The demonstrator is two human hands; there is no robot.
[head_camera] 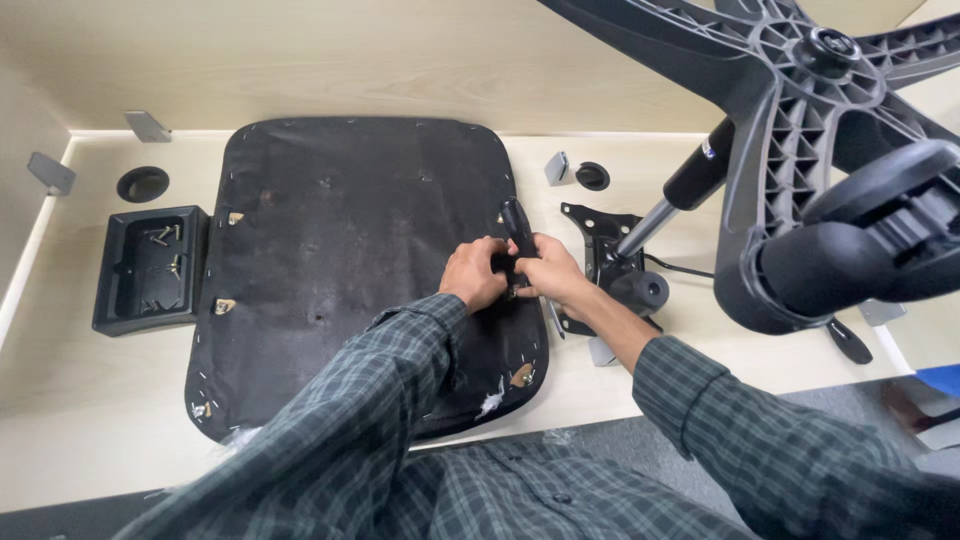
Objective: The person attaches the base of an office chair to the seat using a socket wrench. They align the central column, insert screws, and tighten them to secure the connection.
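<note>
pale wood desk (330,90), walled at back and left, with an upturned black seat pan (350,260) across the middle.
black tray of screws (150,268) just left of the seat; mechanism plate (600,262) and chair base (800,120) crowding the right, bare desk along the near edge. left hand (475,275) and right hand (548,272) both closed around a black screwdriver (518,232), upright at the seat's right edge.

Seat: black seat pan (360,260), underside up, flat on a pale desk (90,420).
Hands: left hand (474,273) and right hand (548,272) meet at the seat's 3 o'clock edge, gripping a black-handled tool (516,226).
Tray: black tray (150,268) with screws, 9 o'clock.
Chair base: star base (800,90) with castors, 2 o'clock.
</note>
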